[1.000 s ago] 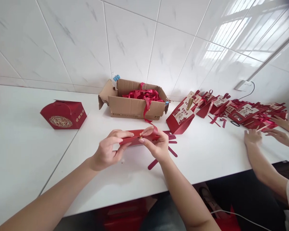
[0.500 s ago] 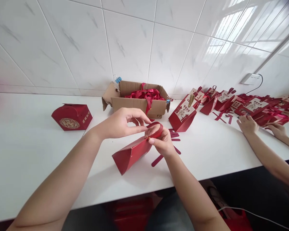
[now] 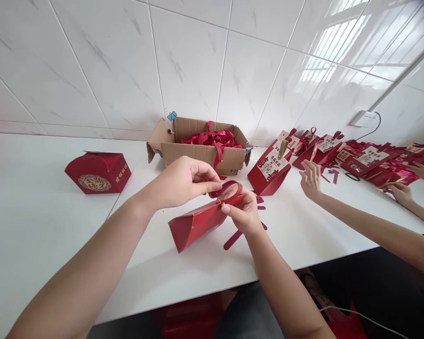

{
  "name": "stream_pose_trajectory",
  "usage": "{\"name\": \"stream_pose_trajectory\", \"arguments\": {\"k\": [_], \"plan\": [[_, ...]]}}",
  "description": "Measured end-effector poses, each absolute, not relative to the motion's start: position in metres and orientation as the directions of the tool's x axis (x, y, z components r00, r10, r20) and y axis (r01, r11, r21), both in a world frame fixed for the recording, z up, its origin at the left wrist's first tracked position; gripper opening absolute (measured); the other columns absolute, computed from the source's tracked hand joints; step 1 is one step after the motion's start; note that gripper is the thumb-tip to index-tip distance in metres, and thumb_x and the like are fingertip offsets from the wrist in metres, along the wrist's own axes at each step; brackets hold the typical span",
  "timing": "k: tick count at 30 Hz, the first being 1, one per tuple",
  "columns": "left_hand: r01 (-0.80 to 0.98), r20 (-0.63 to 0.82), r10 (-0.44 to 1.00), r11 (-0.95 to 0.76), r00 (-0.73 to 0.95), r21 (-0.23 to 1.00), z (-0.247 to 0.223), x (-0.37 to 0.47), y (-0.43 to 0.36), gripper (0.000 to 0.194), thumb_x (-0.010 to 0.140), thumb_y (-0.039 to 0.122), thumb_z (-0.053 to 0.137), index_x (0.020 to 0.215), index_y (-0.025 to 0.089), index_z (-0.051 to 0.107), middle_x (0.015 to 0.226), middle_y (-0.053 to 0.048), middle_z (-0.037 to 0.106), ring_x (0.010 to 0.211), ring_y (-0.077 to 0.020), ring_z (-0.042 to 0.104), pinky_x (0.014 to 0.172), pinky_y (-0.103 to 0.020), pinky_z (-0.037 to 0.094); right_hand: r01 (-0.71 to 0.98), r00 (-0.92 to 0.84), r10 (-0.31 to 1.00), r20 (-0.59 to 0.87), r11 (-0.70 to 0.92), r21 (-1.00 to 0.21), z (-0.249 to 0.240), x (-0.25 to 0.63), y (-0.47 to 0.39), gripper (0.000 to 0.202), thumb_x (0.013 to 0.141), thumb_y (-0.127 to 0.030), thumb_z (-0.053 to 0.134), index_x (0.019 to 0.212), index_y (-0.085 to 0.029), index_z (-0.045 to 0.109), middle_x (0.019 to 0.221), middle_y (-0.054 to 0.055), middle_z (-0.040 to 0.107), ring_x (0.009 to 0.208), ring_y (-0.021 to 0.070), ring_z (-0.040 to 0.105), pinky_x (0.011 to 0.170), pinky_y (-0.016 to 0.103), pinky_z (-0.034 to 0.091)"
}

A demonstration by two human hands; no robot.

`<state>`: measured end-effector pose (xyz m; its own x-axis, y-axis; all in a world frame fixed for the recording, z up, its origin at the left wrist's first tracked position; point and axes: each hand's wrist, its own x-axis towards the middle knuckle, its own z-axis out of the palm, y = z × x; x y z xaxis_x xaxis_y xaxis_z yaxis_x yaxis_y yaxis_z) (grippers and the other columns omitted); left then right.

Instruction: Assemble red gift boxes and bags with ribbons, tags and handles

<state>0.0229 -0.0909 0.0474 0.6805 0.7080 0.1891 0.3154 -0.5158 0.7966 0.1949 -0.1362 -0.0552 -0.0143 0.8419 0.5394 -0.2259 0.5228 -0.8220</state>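
Observation:
A red gift box (image 3: 198,225) with a peaked top lies tilted in front of me. My right hand (image 3: 246,211) is closed on its top edge, the thumb pressed beside a small gold stud (image 3: 222,204). A dark red strap (image 3: 236,187) loops above that edge. The fingers of my left hand (image 3: 194,181) pinch the strap's free end. Part of the box is hidden behind my right hand. Several loose red straps (image 3: 233,240) lie on the table, partly under my right hand and wrist.
A cardboard box (image 3: 198,154) of red ribbons (image 3: 215,139) stands by the wall. At left sits a rounded red box (image 3: 98,173); at right, a printed red gift box (image 3: 270,165). Farther right, another person's hand (image 3: 310,180) reaches in near piled gift boxes (image 3: 371,157).
My left fingers have closed on the strap's end, and the strap's loop now stands wider. A co-worker's hand at right has moved left, toward the printed gift box.

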Motion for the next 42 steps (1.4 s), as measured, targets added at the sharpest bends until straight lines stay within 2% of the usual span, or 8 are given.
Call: {"name": "stream_pose_trajectory", "arguments": {"k": [5,12,18,23,28,32,38,42], "plan": [[0.296,0.191,0.685,-0.526,0.703,0.797,0.047,0.025,-0.097,0.017,0.081,0.034,0.066,0.078,0.018,0.072,0.076,-0.002,0.073,0.070,-0.0175,0.068,0.064,-0.028,0.059,-0.188,0.002,0.854,0.521,0.512,-0.838,-0.055,0.194,-0.139,0.022,0.071,-0.037,0.078,0.074,-0.023,0.062,0.077,0.001,0.067,0.076,0.0187,0.067,0.073,0.035,0.056],[0.359,0.172,0.690,-0.553,0.703,0.752,0.050,0.023,-0.102,0.018,0.082,0.036,0.064,0.078,0.020,0.071,0.074,-0.001,0.072,0.068,-0.0160,0.066,0.059,-0.024,0.054,-0.185,0.000,0.822,0.569,0.559,-0.808,-0.058,0.194,-0.134,0.017,0.071,-0.032,0.078,0.074,-0.022,0.064,0.072,-0.001,0.063,0.068,0.0151,0.061,0.064,0.030,0.051],[0.373,0.158,0.674,-0.571,0.722,0.731,0.051,0.022,-0.103,0.018,0.083,0.037,0.063,0.078,0.022,0.071,0.074,0.001,0.072,0.068,-0.0151,0.066,0.057,-0.022,0.052,-0.120,0.006,0.832,0.555,0.551,-0.826,-0.056,0.195,-0.135,0.020,0.069,-0.034,0.079,0.076,-0.021,0.065,0.071,0.000,0.063,0.066,0.0149,0.059,0.063,0.030,0.050],[0.358,0.174,0.659,-0.589,0.732,0.725,0.050,0.021,-0.103,0.018,0.083,0.037,0.062,0.080,0.022,0.071,0.077,0.000,0.072,0.069,-0.0154,0.067,0.057,-0.022,0.053,-0.065,0.053,0.817,0.574,0.577,-0.814,-0.055,0.193,-0.138,0.020,0.068,-0.034,0.079,0.075,-0.022,0.065,0.072,0.000,0.063,0.068,0.0154,0.059,0.066,0.031,0.050],[0.343,0.192,0.657,-0.594,0.729,0.728,0.052,0.021,-0.104,0.016,0.083,0.035,0.063,0.079,0.022,0.072,0.079,0.001,0.073,0.072,-0.0156,0.067,0.061,-0.023,0.054,-0.045,0.092,0.804,0.588,0.593,-0.804,-0.055,0.192,-0.138,0.021,0.069,-0.031,0.079,0.085,-0.023,0.068,0.082,0.001,0.069,0.077,0.0173,0.063,0.073,0.033,0.052],[0.313,0.209,0.635,-0.607,0.744,0.730,0.053,0.021,-0.103,0.015,0.082,0.035,0.065,0.082,0.023,0.073,0.079,0.000,0.073,0.072,-0.0159,0.067,0.062,-0.023,0.056,0.001,0.107,0.796,0.596,0.599,-0.801,-0.053,0.191,-0.137,0.015,0.070,-0.033,0.078,0.074,-0.023,0.067,0.070,-0.001,0.066,0.066,0.0159,0.061,0.065,0.033,0.053],[0.315,0.202,0.633,-0.606,0.748,0.730,0.052,0.018,-0.099,0.015,0.078,0.037,0.069,0.084,0.022,0.070,0.082,-0.001,0.072,0.074,-0.0173,0.068,0.060,-0.024,0.056,0.037,0.142,0.670,0.728,0.732,-0.681,-0.057,0.191,-0.132,0.011,0.072,-0.027,0.077,0.081,-0.028,0.070,0.077,0.001,0.070,0.072,0.0176,0.064,0.067,0.035,0.054],[0.330,0.212,0.578,-0.688,0.788,0.647,0.054,0.013,-0.100,0.014,0.077,0.036,0.069,0.081,0.022,0.069,0.081,0.001,0.071,0.072,-0.0159,0.067,0.058,-0.022,0.054,0.145,0.128,0.576,0.807,0.794,-0.590,-0.061,0.196,-0.132,0.009,0.073,-0.032,0.075,0.080,-0.031,0.070,0.078,0.002,0.070,0.072,0.0192,0.064,0.065,0.037,0.054]]}}
